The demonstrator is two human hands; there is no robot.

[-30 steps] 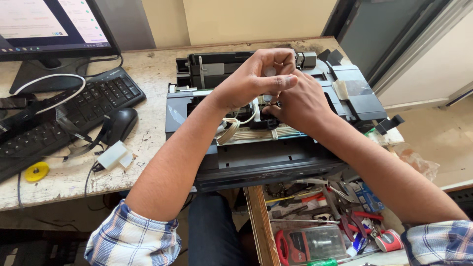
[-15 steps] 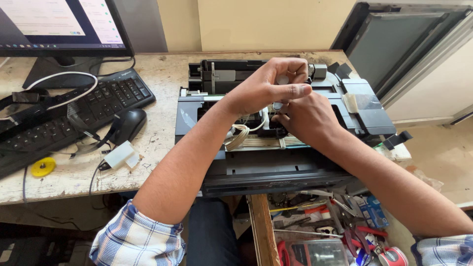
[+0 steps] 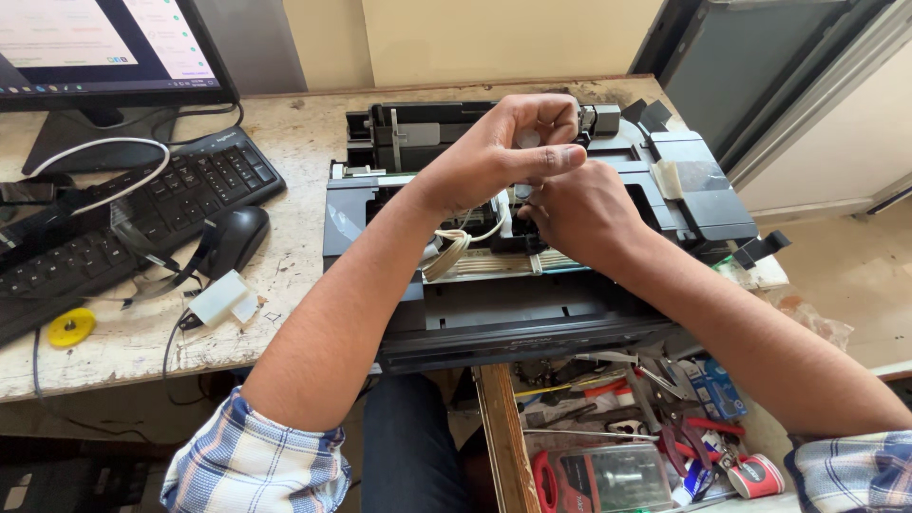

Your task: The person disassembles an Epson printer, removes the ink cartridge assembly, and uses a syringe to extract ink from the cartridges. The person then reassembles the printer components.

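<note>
Here, both hands work inside an opened black printer (image 3: 532, 285) that lies on the pale, scuffed counter (image 3: 285, 123), its near edge overhanging the lap. Compared with the frames of a moment ago, the view has shifted closer and slightly leftward, while the hands have kept nearly the same station over the printer's middle. The left hand (image 3: 494, 152) is raised above the carriage area, its fingers (image 3: 551, 157) narrowly pinched on a small pale part; what that part is cannot be told. The right hand (image 3: 579, 214) sits lower and just right of it, knuckles up, its fingers curled down into the mechanism beside the bundle of white tubes (image 3: 456, 249); whether they grip anything is hidden. The lack of travel suggests fine, sustained handling at one spot, not a move to a new one. To the left lie a keyboard (image 3: 142, 204), a black mouse (image 3: 233, 237) and a monitor (image 3: 104, 47); near right, an open drawer of hand tools (image 3: 627, 408).
</note>
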